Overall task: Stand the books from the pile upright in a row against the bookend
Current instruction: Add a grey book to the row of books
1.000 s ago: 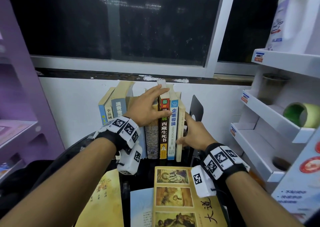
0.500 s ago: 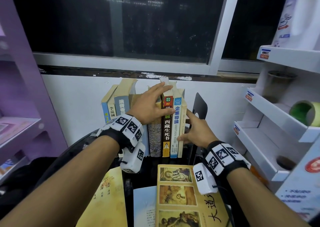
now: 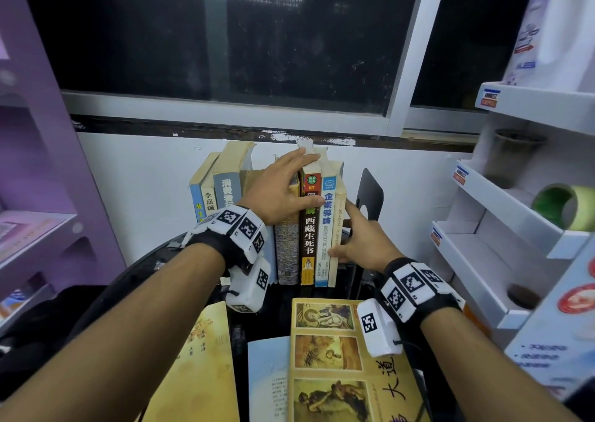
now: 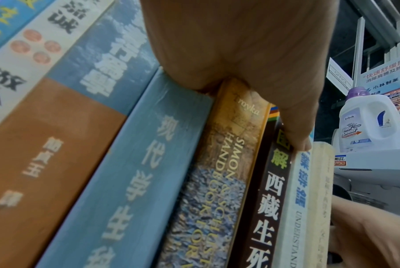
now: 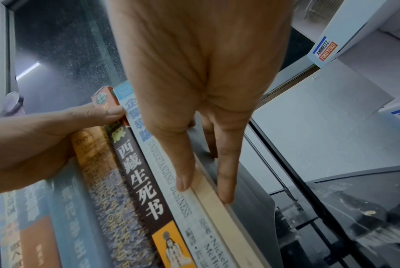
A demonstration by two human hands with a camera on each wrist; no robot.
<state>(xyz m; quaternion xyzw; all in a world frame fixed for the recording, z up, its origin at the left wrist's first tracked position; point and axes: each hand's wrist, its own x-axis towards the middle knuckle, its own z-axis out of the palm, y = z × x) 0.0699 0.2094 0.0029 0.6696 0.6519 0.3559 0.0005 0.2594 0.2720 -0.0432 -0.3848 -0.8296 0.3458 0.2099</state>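
Books (image 3: 283, 225) stand upright in a row on the dark worktop (image 3: 277, 312), spines toward the person, backed by the white wall under the window. The black bookend (image 3: 370, 193) stands to the right of the row, apart from it; the gap holds the right hand (image 3: 360, 244). The white shelf unit (image 3: 502, 260) closes off the right side, the purple shelf (image 3: 35, 228) the left.

Left hand (image 3: 277, 196): grip spread over the row's upper spines, fingers reaching the top edges, thumb pressed on the dark-brown spine (image 3: 309, 228). Right hand: grip pinches the cream end book (image 3: 337, 225), thumb on the spine side, fingers down its outer cover.

The head view alone shows the pile lying flat on the near worktop: a yellow book (image 3: 199, 363), a pale-blue one (image 3: 267, 379) and a picture-covered book (image 3: 335, 357). The right wrist view alone shows the fingers (image 5: 226, 174) straight along the outer cover. The left wrist view alone shows an orange spine (image 4: 40, 154) and a blue spine (image 4: 143, 172) behind the wrist.
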